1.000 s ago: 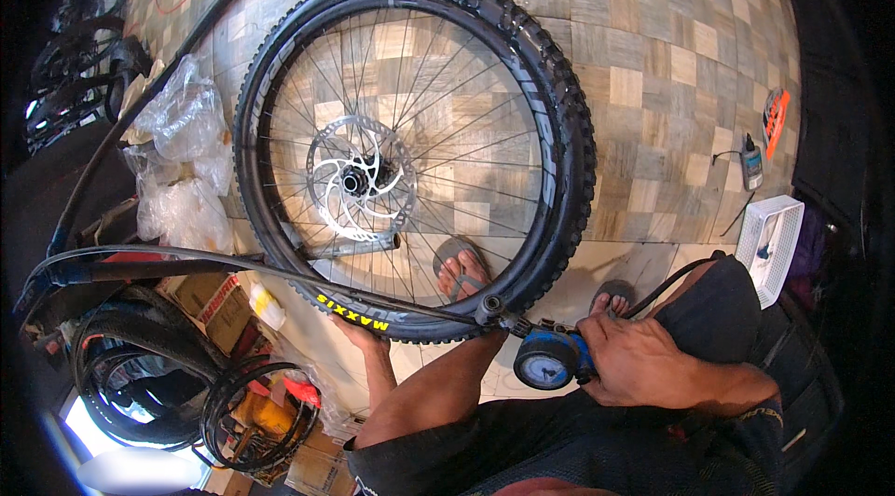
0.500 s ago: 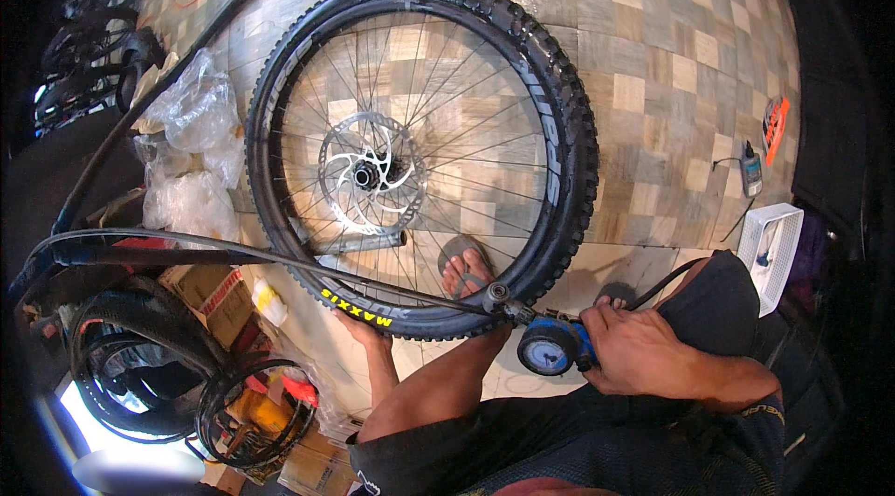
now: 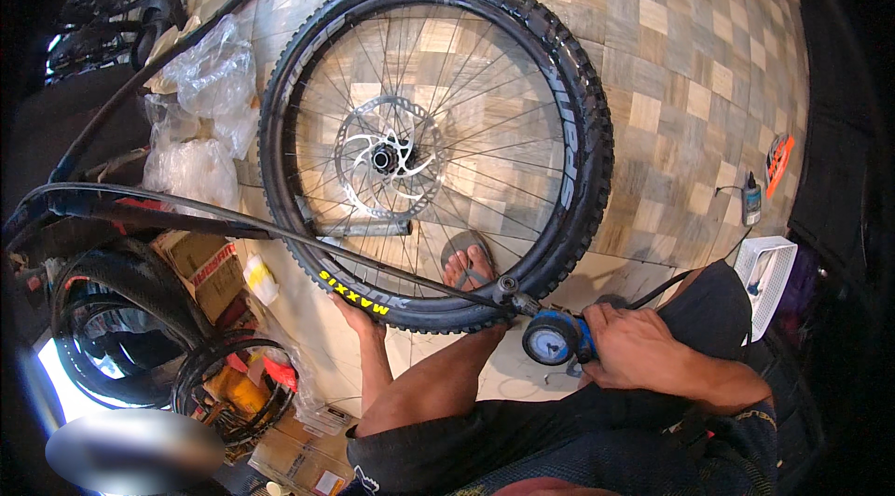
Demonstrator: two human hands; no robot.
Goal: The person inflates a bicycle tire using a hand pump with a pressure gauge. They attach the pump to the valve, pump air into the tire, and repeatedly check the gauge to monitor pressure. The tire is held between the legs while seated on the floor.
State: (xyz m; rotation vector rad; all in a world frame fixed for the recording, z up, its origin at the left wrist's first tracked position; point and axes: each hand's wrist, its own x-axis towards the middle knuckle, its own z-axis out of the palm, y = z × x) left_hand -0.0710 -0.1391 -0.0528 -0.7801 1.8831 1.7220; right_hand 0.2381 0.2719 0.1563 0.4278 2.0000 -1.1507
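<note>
A bicycle wheel (image 3: 587, 198) with a black knobby tyre, thin spokes and a silver disc brake rotor (image 3: 350, 160) stands in front of me, its side facing up toward me. My left hand (image 3: 361, 317) grips the near-left edge of the tyre, its fingers partly hidden beneath it. In my right hand (image 3: 626, 344) is a blue tyre inflator with a round dial gauge (image 3: 548, 344), its fingers wrapped round the body. The inflator's head sits at the wheel's near rim. A black hose (image 3: 664, 291) runs from behind the right hand toward my knee.
Crumpled clear plastic (image 3: 210, 76), a cardboard box (image 3: 200, 268) and loose tyres (image 3: 112, 310) crowd the left side. A black bike frame tube (image 3: 186, 47) slants across there. At right are a small dark bottle (image 3: 751, 200), an orange item (image 3: 779, 160) and a white basket (image 3: 764, 277).
The whole scene has shifted slightly in view, the wheel a little to the right. A red item has appeared at the top right. Both hands keep their grip.
</note>
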